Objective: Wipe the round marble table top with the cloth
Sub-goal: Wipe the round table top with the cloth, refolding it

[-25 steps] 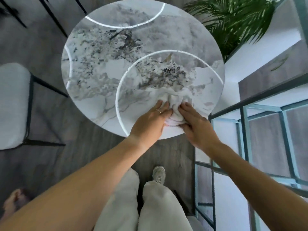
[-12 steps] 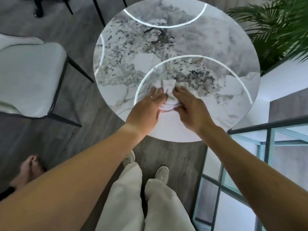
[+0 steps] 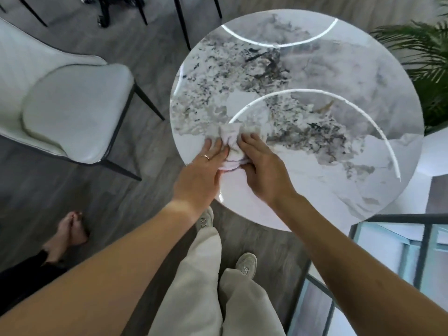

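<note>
1. One round marble table (image 3: 315,180) stands in the room, its top white with grey and black veining.
2. One white cloth (image 3: 232,141), bunched up, lies on the table top near the rim at about 8 o'clock.
3. Two bare hands press on that cloth. The left hand (image 3: 206,170) lies flat with fingers stretched out over the cloth's left side, not gripping; one ring (image 3: 206,156) shows on a finger.
4. The right hand (image 3: 261,166) covers the cloth's right side, fingers forward and thumb tucked against the folds; I cannot tell whether it pinches the cloth.
5. One white padded chair (image 3: 72,112) stands off the table's 9 o'clock side.
6. One green plant (image 3: 426,59) sits at 2 o'clock.
7. Two pale sneakers (image 3: 246,264) and one bare foot (image 3: 72,229) of another person are on the grey wooden floor (image 3: 60,190).
</note>
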